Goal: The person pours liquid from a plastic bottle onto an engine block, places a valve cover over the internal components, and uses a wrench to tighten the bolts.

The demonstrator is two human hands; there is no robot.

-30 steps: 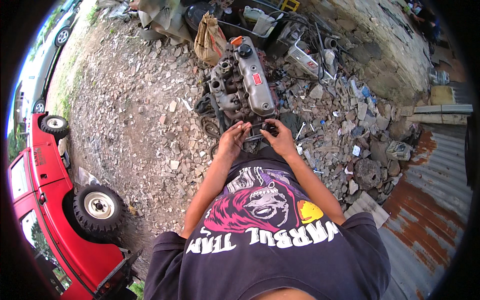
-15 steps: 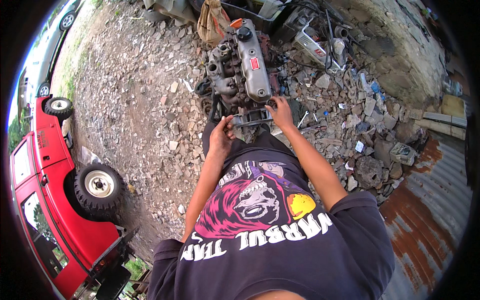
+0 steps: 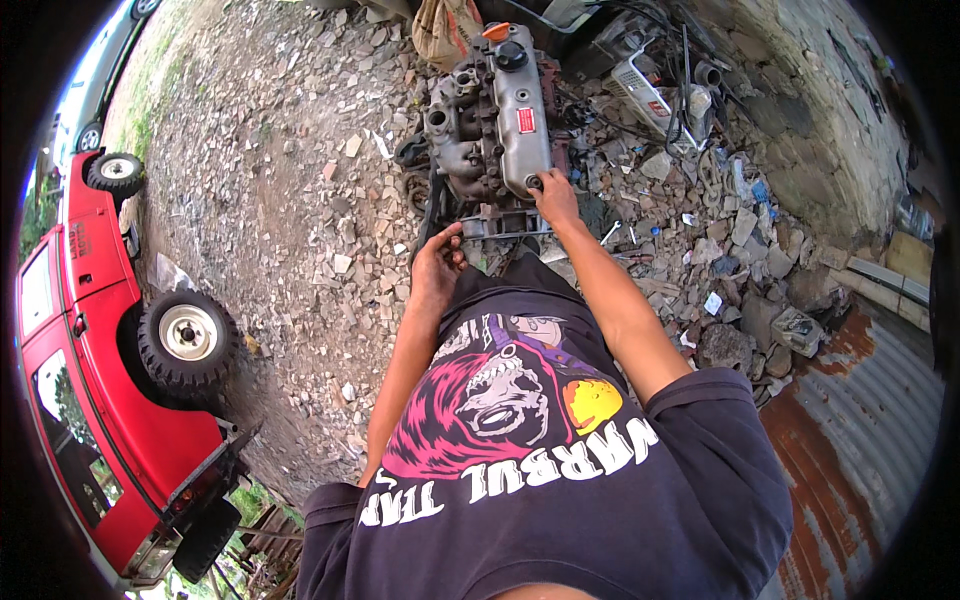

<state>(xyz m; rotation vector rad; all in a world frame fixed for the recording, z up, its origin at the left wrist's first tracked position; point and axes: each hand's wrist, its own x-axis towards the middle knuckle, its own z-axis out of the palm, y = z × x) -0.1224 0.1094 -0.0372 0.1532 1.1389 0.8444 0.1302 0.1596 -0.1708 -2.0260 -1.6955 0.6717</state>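
A car engine with a long grey valve cover (image 3: 518,118) stands on the ground in front of me. At the cover's near end, my right hand (image 3: 557,200) pinches a small dark round part (image 3: 535,183) between thumb and fingers; its exact kind is too small to tell. Lower and to the left, my left hand (image 3: 436,268) has its fingers curled at the left end of a flat metal bracket (image 3: 495,228), which spans the engine's near end. An orange cap (image 3: 496,32) and a black filler cap (image 3: 511,56) top the far end.
Stony rubble surrounds the engine, with a wrench (image 3: 611,233) lying right of it. Beyond are a white plastic crate (image 3: 640,92) and a brown sack (image 3: 445,35). A red off-road vehicle (image 3: 100,340) stands left; rusty corrugated sheet (image 3: 830,430) lies right.
My right hand has moved up from beside the bracket to the near end of the valve cover. My left hand stays at the bracket's left end. The view has shifted slightly.
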